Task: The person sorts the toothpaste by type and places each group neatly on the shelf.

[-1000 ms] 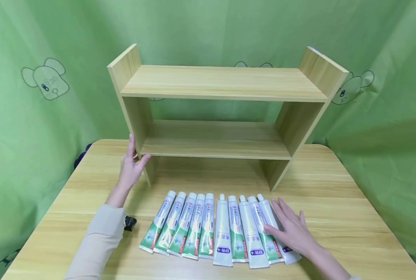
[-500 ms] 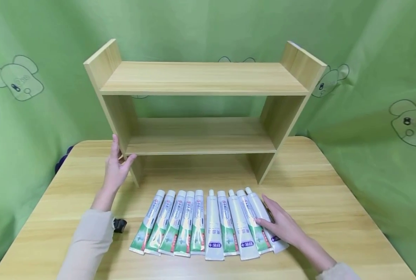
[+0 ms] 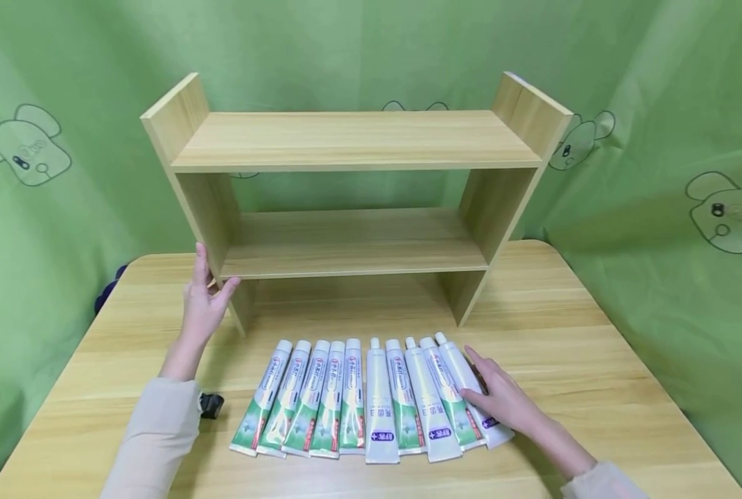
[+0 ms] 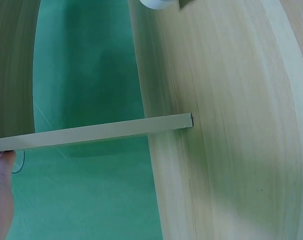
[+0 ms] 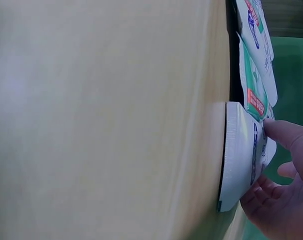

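Observation:
In the head view, a row of toothpaste tubes lies fanned on the table, caps away from me. Most are green and white, such as the leftmost toothpaste tube [image 3: 261, 402]; others are plain white. My right hand [image 3: 502, 395] holds the rightmost white toothpaste tube [image 3: 461, 371], thumb on top and fingers along its right side. The right wrist view shows the thumb [image 5: 284, 132] on that tube and the fingers curled at its edge. My left hand [image 3: 201, 308] holds the left side panel of a wooden shelf [image 3: 355, 274], its thumb at the front edge.
The shelf's upper board [image 3: 358, 142] stands between raised side panels. A small black object [image 3: 211, 405] sits beside the left sleeve. The wooden table [image 3: 596, 388] reaches green curtains [image 3: 321, 55] with mouse drawings behind and at both sides.
The head view has shifted, so the shelf and tubes appear farther left. My right hand's fingers have drawn in from a spread pose onto the rightmost tube. My left hand stays on the shelf.

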Tool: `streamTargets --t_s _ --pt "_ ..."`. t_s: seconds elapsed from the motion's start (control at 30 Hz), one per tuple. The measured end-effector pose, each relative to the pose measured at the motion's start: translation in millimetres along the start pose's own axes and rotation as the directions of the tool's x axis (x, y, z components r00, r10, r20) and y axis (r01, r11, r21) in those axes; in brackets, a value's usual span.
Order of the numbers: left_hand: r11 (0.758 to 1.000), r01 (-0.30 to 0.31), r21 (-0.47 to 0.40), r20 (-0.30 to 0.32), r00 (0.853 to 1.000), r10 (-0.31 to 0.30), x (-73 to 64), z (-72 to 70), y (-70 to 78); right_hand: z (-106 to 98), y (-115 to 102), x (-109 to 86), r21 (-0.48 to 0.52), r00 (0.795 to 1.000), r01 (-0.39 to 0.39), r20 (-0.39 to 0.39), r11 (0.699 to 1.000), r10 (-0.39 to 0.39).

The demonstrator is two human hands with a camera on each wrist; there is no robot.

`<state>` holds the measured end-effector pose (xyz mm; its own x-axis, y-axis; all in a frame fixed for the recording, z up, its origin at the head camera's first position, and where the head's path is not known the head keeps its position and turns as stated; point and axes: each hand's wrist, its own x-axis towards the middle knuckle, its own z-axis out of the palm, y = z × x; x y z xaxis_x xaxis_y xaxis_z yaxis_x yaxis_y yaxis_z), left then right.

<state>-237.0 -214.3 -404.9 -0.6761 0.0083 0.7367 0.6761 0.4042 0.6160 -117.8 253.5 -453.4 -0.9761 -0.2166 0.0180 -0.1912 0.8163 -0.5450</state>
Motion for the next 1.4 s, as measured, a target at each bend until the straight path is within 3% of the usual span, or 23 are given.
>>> streamTargets --t_s 0.37,0.57,0.77,1.0,1.4 --pt "1.0 -0.014 0.0 -0.005 1.0 0.014 -2.0 -0.6 0.2 2.3 2.0 3.4 0.107 0.998 -0.052 0.053 0.993 0.046" --pt "1.0 -0.012 0.004 -0.004 1.0 0.012 -0.9 -0.5 0.1 3.9 2.8 3.3 0.211 0.988 -0.143 0.091 0.967 0.126" --pt "1.0 -0.013 0.008 -0.002 1.0 0.013 0.0 -0.1 -1.2 0.9 4.5 3.6 0.227 0.992 -0.118 0.06 0.967 0.107" --pt "1.0 -0.024 0.006 -0.001 1.0 0.024 0.2 0.5 -1.1 -2.1 4.9 3.4 0.398 0.995 -0.094 0.064 0.912 0.075" --pt "1.0 -0.027 0.004 -0.005 1.0 0.027 -0.8 0.5 0.2 -3.5 -1.3 3.2 0.583 0.995 -0.1 0.062 0.807 0.079"
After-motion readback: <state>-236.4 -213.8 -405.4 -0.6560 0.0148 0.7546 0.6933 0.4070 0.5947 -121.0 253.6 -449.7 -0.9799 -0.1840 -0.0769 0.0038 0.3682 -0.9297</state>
